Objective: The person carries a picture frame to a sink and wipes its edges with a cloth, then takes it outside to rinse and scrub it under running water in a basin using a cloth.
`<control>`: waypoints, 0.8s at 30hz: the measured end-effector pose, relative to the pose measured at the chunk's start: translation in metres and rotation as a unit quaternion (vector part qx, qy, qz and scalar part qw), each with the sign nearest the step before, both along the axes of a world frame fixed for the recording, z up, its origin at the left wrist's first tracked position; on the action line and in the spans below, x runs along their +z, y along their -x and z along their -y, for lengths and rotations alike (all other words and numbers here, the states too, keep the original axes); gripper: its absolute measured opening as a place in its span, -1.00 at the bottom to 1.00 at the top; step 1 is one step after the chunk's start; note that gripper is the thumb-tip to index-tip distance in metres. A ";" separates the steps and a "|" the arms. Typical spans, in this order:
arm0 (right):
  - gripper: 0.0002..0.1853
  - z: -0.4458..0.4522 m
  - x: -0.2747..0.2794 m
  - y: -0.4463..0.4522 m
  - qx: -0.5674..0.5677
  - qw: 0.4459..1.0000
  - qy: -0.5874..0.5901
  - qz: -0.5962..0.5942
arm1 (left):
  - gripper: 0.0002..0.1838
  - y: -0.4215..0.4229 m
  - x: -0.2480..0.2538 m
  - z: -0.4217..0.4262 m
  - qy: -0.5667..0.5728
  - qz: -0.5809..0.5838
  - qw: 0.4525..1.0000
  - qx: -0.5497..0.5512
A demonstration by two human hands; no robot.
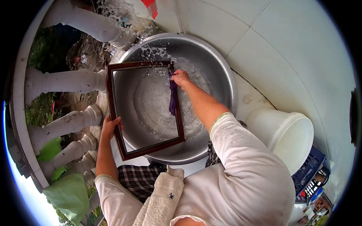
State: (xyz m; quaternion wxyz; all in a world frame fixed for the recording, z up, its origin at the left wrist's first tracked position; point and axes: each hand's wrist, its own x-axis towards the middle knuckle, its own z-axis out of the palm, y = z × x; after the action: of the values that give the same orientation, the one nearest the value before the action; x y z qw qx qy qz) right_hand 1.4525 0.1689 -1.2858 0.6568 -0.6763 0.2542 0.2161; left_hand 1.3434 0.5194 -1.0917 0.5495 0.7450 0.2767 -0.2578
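Observation:
A dark brown wooden picture frame [114, 113] with an open middle is held tilted over a large round metal basin [226, 75]. My left hand [110, 126] grips its left side, with the fingers wrapped round the wood. At the upper right corner my right hand [180, 78] is closed on a wet purple cloth [173, 97], which hangs down along the frame's right side. Through the frame, churning water [154, 101] shows in the basin. Splashes fly at the basin's far rim.
White balusters [68, 82] line the left side, with rubble and plants beyond. A pale tiled wall [290, 49] stands at the right. A white bucket [283, 132] lies tipped near a dark blue crate [311, 164]. A green cloth [69, 196] hangs at lower left.

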 end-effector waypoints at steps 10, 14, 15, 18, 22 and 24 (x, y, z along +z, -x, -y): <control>-0.64 -0.034 -0.020 0.072 0.124 0.909 0.377 0.127 | -0.43 0.006 0.007 0.023 -0.008 -0.033 0.995 0.097; -0.76 -0.055 0.028 0.104 0.034 0.984 0.097 -0.149 | -0.32 0.004 0.015 0.018 0.015 -0.049 0.993 0.107; -0.78 -0.055 0.042 0.102 -0.014 0.971 -0.050 -0.234 | -0.29 0.003 0.015 0.016 0.038 -0.066 0.991 0.112; -0.91 -0.067 0.084 0.066 -0.077 0.913 -0.356 -0.183 | -0.18 -0.001 0.020 0.015 0.111 -0.086 0.984 0.113; -0.89 -0.102 0.170 -0.012 -0.037 0.870 -0.491 -0.017 | -0.05 -0.003 0.035 0.031 0.177 -0.087 0.976 0.094; -0.81 -0.134 0.187 -0.045 0.010 0.903 -0.423 0.081 | -0.02 -0.007 0.043 0.039 0.207 -0.088 0.971 0.078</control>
State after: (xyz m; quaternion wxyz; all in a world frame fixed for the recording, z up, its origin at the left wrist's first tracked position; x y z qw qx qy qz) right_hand 1.4979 0.3026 -1.0985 0.8970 -0.3530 0.0781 0.2543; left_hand 1.3500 0.4802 -1.0490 0.6840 0.5653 0.3214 -0.3305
